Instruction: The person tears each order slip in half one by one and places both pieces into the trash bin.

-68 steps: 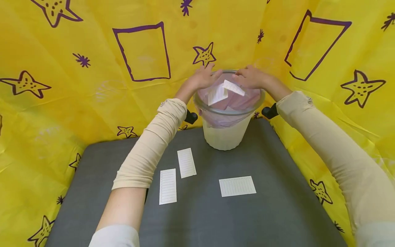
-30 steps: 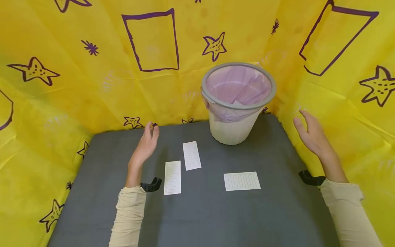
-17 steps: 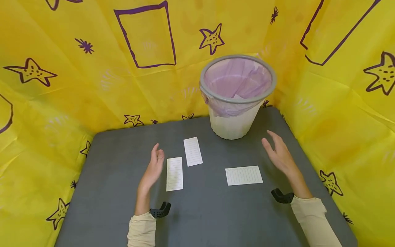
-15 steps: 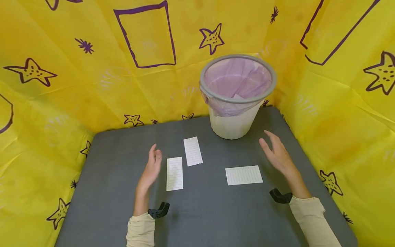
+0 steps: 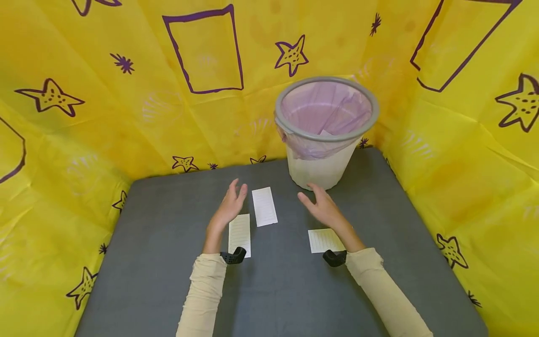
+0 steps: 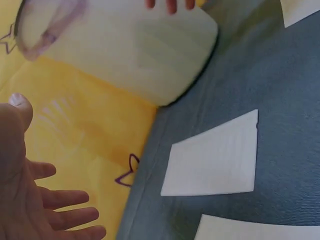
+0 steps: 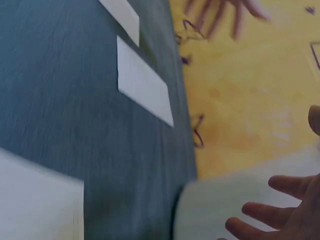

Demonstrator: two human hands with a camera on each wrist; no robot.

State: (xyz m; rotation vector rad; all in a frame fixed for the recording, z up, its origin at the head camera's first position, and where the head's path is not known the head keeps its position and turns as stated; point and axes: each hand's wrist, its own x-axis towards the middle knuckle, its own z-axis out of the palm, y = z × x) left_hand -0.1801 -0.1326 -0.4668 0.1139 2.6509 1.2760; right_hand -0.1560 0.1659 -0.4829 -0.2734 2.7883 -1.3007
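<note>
My left hand [image 5: 229, 204] hovers over the left part of the table with relaxed, spread fingers and nothing in it. Below its wrist lies a lined white paper card [image 5: 239, 230], partly covered by the arm and wrist camera. A second lined card [image 5: 264, 206] lies just right of that hand. My right hand [image 5: 323, 208] is also held in the air, fingers apart and holding nothing, in front of the bin. Under its wrist a third lined card [image 5: 323, 240] is partly hidden. Both palms face each other across the middle card.
A whitish waste bin [image 5: 316, 171] with a grey rim and a purple liner stands at the back right of the dark grey table [image 5: 156, 262]. A piece of white paper [image 5: 325, 133] shows inside it. Yellow patterned cloth [image 5: 139, 126] surrounds the table's back and sides.
Earlier both hands were over the bin with papers falling in; then they drew back and apart. Since half a second ago they have moved inward, closer together. The three cards stay put.
</note>
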